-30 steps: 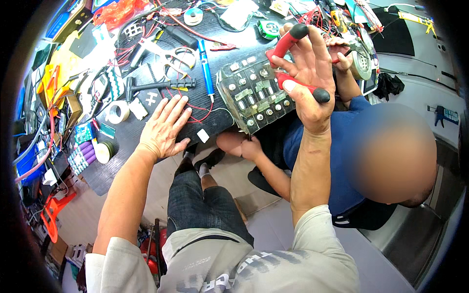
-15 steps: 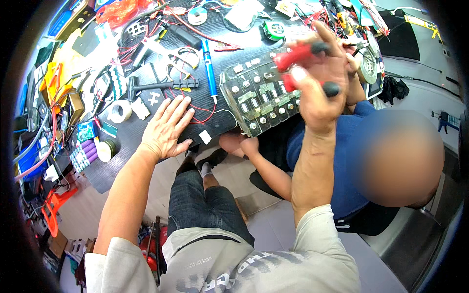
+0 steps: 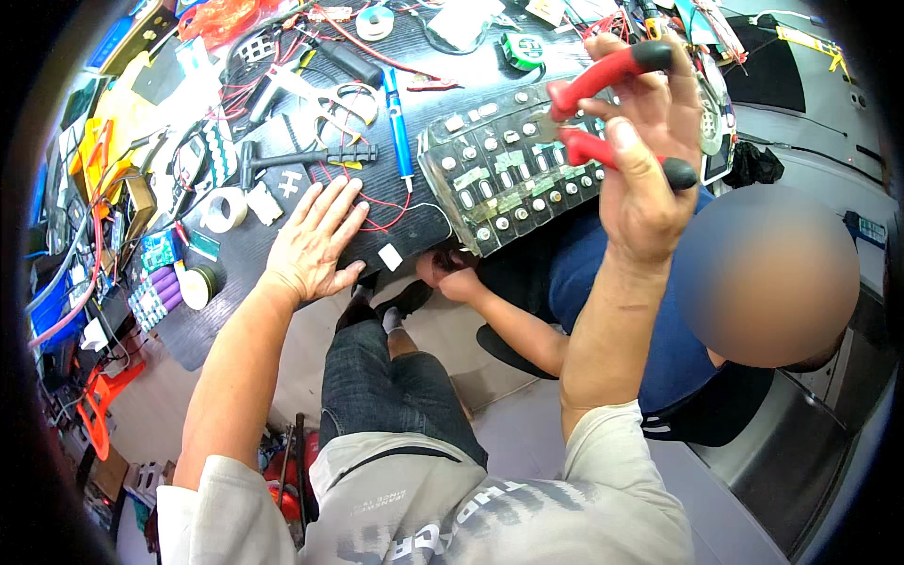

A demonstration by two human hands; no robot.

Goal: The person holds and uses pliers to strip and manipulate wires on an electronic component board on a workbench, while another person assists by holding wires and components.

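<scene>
My left hand [image 3: 315, 235] lies flat, fingers spread, on the dark tabletop [image 3: 240, 282], beside thin red wires and a small white rectangle [image 3: 390, 256]. Raised at upper right, my right hand [image 3: 650, 198] holds a tool with red-and-black handles [image 3: 603, 75]; its working end is indistinct. Beneath and left of that hand is a battery pack [image 3: 504, 188] with several round metal terminals and strips of tape, at the table edge. A blue pen-shaped tool [image 3: 397, 122] and a black T-shaped tool [image 3: 301, 158] lie near my left hand.
A co-worker in blue [image 3: 593, 292] sits at right, a hand [image 3: 457, 282] below the battery pack. Cables, scissors [image 3: 334, 113], tape rolls [image 3: 224, 211], a green tape measure [image 3: 523, 52] and purple cells [image 3: 155, 297] crowd the table. An orange object [image 3: 104, 405] is at lower left.
My right hand and the red-handled tool have moved rightward. My left hand stays on the tabletop. The co-worker's head has shifted slightly.
</scene>
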